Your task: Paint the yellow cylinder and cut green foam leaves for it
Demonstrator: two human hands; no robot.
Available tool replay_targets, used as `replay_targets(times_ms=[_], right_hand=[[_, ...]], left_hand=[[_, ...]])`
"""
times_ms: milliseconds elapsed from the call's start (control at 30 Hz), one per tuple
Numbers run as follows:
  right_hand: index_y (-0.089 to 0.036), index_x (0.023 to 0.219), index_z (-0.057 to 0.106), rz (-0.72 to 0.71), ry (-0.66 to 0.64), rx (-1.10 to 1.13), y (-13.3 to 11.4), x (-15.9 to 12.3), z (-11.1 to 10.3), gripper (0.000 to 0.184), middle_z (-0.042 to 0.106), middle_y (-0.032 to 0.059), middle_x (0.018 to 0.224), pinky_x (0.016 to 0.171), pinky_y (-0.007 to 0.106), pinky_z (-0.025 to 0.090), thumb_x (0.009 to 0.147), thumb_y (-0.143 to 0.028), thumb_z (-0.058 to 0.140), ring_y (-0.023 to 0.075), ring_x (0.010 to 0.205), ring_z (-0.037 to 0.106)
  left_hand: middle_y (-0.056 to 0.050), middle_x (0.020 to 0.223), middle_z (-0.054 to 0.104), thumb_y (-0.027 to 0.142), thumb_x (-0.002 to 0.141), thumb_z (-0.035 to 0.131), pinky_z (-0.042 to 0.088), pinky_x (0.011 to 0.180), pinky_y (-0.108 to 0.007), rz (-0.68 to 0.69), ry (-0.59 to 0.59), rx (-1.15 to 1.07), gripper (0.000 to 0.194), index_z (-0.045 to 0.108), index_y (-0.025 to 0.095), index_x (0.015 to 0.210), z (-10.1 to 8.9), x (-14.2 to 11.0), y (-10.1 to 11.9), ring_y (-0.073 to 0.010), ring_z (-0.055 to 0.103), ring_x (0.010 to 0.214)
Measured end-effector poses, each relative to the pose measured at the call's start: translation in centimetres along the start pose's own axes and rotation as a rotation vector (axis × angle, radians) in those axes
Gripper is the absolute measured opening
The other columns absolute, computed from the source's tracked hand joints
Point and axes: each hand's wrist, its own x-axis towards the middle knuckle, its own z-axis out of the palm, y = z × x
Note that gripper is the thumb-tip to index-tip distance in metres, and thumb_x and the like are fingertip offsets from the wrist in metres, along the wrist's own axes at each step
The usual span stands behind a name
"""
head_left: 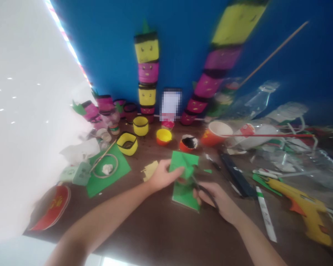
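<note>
My left hand [161, 176] pinches a green sheet of paper [186, 197] over the middle of the table, thumb on top. Part of the sheet is raised under the thumb, and its exact shape is blurred. In my right hand [220, 201] are dark-handled scissors [211, 197], with the blades at the right side of the paper. How far apart the blades stand cannot be made out. A small green scrap [208, 171] lies just right of the sheet. Beside my left hand is a pale yellow paper piece [150, 170].
Yellow rings [127, 144] and small cups [164, 137] stand behind my hands. A glue gun [308, 207], a white marker [266, 216] and a dark long case [237, 175] lie right. Plastic bottles [262, 98] crowd the back right. Green paper [119, 171] with a tape roll lies left.
</note>
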Motion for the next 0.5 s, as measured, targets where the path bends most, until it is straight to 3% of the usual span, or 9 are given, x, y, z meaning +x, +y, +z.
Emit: replay_targets(times_ms=[500], right_hand=[[-0.018, 0.06, 0.055, -0.01, 0.042, -0.051, -0.46, 0.13, 0.31, 0.055, 0.056, 0.0019, 0.055, 0.057, 0.028, 0.04, 0.077, -0.068, 0.045, 0.016, 0.055, 0.053]], left_hand=[[-0.003, 0.07, 0.066, 0.043, 0.074, 0.066, 0.052, 0.058, -0.026, 0.007, -0.003, -0.021, 0.032, 0.065, 0.011, 0.076, 0.01, 0.06, -0.22, -0.0132, 0.06, 0.058]])
